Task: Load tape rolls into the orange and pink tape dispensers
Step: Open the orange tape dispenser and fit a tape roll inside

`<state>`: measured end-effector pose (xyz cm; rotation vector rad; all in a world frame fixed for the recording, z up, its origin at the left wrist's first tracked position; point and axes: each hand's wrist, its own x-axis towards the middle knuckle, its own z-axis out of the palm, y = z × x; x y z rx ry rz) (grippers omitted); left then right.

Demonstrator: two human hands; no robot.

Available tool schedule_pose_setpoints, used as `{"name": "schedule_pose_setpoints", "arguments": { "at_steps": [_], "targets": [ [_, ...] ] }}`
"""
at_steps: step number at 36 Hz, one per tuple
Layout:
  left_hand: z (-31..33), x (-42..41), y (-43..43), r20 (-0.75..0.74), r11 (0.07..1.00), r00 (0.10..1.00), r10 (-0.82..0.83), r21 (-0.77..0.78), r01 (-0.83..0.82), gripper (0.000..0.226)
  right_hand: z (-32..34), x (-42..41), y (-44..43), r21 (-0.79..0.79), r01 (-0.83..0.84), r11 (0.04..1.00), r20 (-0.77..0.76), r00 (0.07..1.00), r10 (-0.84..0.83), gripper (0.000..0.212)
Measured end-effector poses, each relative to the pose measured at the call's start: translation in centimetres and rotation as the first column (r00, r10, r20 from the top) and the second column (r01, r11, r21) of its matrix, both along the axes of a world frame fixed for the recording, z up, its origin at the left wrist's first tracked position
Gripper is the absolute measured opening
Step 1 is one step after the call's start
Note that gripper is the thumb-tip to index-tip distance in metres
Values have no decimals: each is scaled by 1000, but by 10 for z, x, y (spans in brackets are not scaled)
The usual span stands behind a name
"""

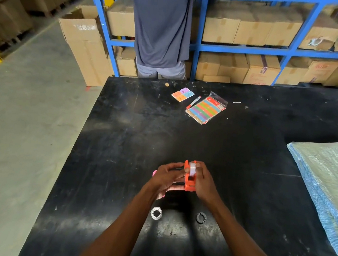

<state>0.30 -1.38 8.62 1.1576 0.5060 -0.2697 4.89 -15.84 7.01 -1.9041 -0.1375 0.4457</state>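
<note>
At the far left a grey concrete floor (pixel 23 124) runs beside the black table (pixel 134 128), and an open cardboard box (pixel 83 40) stands on that floor near the table's far left corner. On the table, a pink tape dispenser (pixel 154 173) shows only as slivers of pink poking out from under the left hand (pixel 165 177), so most of it is hidden. The left hand is curled, its fingertips (pixel 181 168) touching the left side of the orange tape dispenser (pixel 190 177), which stands upright between the two hands. A tape roll (pixel 192 168) sits in the top of the orange dispenser, white and on edge. The right hand (pixel 205 182) wraps around the orange dispenser's right side and grips it, with fingers reaching up beside the roll. Nearer the person, a white ring (pixel 156 212) lies flat on the table below the left wrist, and a dark ring (pixel 201 217) lies flat below the right wrist, the two well apart and both clear of the hands. Farther back on the table lie a small card of coloured squares (pixel 183 94), a red marker (pixel 193 102) just beside it, and a packet of coloured strips (pixel 206 110). Behind the table's far edge a person in a dark shirt (pixel 161 21) stands facing blue shelving (pixel 244 47) full of boxes. At the right edge of the table rests a folded blue-green sheet (pixel 326 183).
</note>
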Motion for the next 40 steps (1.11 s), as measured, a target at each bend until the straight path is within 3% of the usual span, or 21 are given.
{"name": "schedule_pose_setpoints", "arguments": {
  "at_steps": [5, 10, 14, 19, 23, 35, 40],
  "targets": [
    [-9, -5, -12, 44, 993, 993, 112, 35, -113, 35, 13, 4, 11, -68, 9, 998, 44, 999, -6, 33],
    [-12, -7, -27, 27, 955, 956, 291, -74, -288, 39, 19, 5, 16, -435, -34, 900, 173, 978, 121, 37],
    [-8, -6, -28, 0, 940, 950, 312, -144, -308, 36, 25, 9, 5, -549, -39, 835, 277, 934, 226, 34],
    [-9, -1, -27, -26, 922, 932, 362, -140, -362, 39, 44, 17, -6, -450, -78, 889, 439, 848, 297, 31],
    [-7, -1, -27, 1, 923, 937, 349, -174, -344, 30, 56, 22, -6, -540, -214, 814, 400, 785, 473, 31],
    [-4, -8, -25, 38, 945, 954, 296, -156, -287, 39, 75, 40, 1, -511, -313, 801, 308, 803, 511, 14],
    [-3, -9, -28, 60, 943, 956, 287, -195, -271, 30, 81, 44, 5, -545, -287, 788, 318, 799, 511, 12]
  ]
}}
